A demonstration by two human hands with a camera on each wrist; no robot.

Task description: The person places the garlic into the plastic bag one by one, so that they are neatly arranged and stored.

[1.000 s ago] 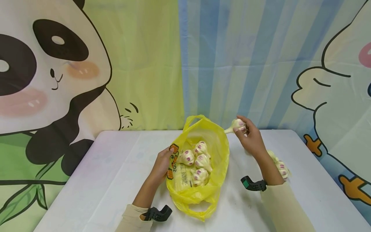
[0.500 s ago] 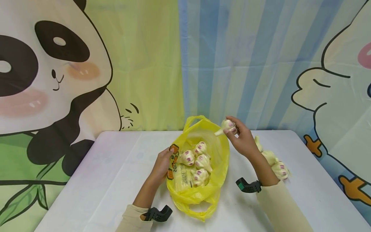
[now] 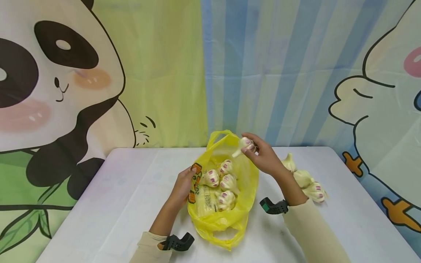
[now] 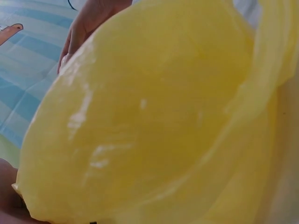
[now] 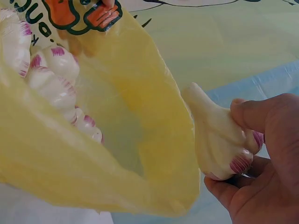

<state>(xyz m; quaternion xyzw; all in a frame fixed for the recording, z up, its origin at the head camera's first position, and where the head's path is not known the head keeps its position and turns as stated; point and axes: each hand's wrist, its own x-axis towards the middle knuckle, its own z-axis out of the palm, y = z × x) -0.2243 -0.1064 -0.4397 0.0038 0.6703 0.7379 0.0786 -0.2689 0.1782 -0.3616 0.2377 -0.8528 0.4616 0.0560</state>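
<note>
My left hand (image 3: 182, 187) grips the left rim of a yellow plastic bag (image 3: 251, 182), which stands wide open on the table. Several white garlic bulbs with purple marks (image 3: 226, 200) lie inside it. Between thumb and fingers, my right hand (image 3: 264, 157) pinches another garlic bulb (image 3: 247, 144), stem pointing left and down, over the bag's upper right rim. In the right wrist view this held bulb (image 5: 219, 135) overlaps the edge of the yellow bag (image 5: 154, 116). The bag's side (image 4: 154, 107) fills most of the left wrist view and hides its contents there.
Three garlic bulbs (image 3: 302, 178) lie in a slanting row on the white table (image 3: 141, 190), right of the bag and beside the right forearm. Behind the table hangs a printed cloth backdrop (image 3: 250, 73). Each wrist wears a black band (image 3: 274, 206).
My right hand has moved left with the garlic bulb, from beside the bag to over its rim. The bulbs on the table are now uncovered. My left hand keeps its grip on the bag.
</note>
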